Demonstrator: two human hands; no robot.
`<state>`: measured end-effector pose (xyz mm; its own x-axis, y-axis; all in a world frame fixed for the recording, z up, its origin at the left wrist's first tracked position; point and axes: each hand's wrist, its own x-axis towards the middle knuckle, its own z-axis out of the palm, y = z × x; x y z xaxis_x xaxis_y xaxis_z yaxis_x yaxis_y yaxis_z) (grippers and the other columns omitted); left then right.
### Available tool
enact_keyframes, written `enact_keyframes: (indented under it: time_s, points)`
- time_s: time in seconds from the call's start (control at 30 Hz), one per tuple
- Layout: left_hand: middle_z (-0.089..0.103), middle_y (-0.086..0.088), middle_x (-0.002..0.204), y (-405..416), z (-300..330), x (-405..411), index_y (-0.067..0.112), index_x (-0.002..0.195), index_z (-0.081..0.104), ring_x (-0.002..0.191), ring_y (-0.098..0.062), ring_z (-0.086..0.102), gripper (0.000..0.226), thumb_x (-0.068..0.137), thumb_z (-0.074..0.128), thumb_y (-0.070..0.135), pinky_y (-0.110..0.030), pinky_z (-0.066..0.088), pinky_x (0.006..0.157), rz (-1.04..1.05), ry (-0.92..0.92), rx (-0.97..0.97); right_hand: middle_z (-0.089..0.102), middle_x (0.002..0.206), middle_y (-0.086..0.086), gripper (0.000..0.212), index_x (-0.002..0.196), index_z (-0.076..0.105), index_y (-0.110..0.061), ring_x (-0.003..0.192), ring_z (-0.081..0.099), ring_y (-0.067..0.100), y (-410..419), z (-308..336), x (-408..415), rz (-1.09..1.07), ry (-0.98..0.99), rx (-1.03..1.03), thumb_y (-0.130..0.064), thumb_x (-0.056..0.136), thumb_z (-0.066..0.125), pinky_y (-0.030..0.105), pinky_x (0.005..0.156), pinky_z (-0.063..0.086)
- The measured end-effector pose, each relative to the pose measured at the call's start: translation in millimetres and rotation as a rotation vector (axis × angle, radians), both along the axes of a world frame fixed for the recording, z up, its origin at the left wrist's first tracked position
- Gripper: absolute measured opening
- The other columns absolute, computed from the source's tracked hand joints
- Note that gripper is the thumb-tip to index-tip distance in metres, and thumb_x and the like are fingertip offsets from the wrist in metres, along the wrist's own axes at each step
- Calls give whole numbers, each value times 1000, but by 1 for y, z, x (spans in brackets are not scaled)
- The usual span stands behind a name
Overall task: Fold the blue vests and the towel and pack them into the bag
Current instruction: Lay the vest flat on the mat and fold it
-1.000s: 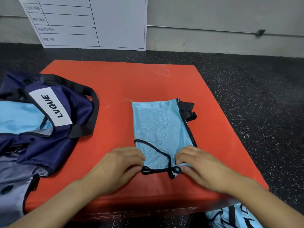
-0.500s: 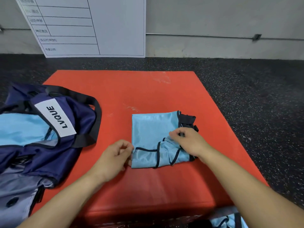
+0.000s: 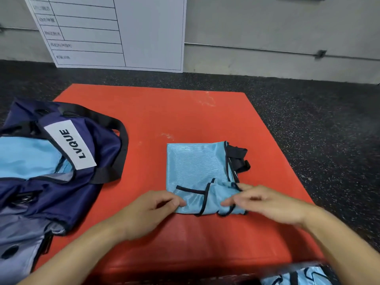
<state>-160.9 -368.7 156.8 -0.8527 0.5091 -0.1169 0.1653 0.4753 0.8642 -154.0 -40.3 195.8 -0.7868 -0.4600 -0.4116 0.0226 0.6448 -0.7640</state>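
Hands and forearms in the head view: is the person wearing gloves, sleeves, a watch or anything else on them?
Nothing is worn as far as the frame shows. The left hand and right hand are bare, without gloves, and I see no rings. Both forearms are uncovered to the picture's lower edge, with no sleeves, watch, bands or markings. The right hand is motion-blurred, so small details there are uncertain.

Both hands — left (image 3: 153,210), right (image 3: 265,203) — pinch the folded blue vest (image 3: 197,171) on the red mat (image 3: 164,112).
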Motion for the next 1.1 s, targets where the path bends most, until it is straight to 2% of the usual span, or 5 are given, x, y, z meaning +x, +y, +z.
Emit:
enact_keyframes:
  time_s: [0.2, 0.57, 0.73, 0.9, 1.1]
  points:
    - [74, 24, 96, 6, 2, -13, 27, 98, 80, 98, 2, 66, 19, 99, 62, 22, -11, 43, 86, 279, 221, 132, 72, 118, -11, 31, 121, 74, -32, 114, 59, -9, -16, 3, -23, -200, 351, -148, -11, 98, 66, 10, 98, 37]
    - [71, 28, 114, 14, -18, -27, 29, 111, 77, 113, 10, 61, 18, 100, 63, 25, -9, 41, 100, 160, 76, 78, 74, 114, -21, 21, 112, 79, -28, 113, 63, -8, -12, -12, -43, -276, 176, -72, -31, 92, 74, 12, 101, 42]
    - [74, 6, 112, 13, -21, -26, 34, 121, 71, 100, -17, 65, 34, 88, 67, 36, -23, 47, 93, 307, 119, 135, 71, 121, -21, 31, 115, 75, -31, 117, 60, -7, -27, -22, -44, -454, 302, -259, -13, 90, 77, 14, 101, 42]
    - [38, 8, 58, 7, -22, -23, 37, 117, 66, 55, -6, 34, 35, 95, 68, 10, -19, 34, 58, 337, 15, 169, 66, 130, -17, 42, 118, 72, -37, 123, 60, 0, -41, -44, -39, -540, 208, -254, -8, 88, 76, 36, 114, 44]
    - [44, 3, 50, 4, -20, 7, 34, 116, 68, 54, -14, 37, 31, 90, 75, 18, -27, 33, 58, 343, -83, 113, 63, 132, -19, 43, 117, 72, -37, 114, 57, -14, -38, -42, -17, -487, 165, -188, -7, 86, 75, 6, 90, 42]
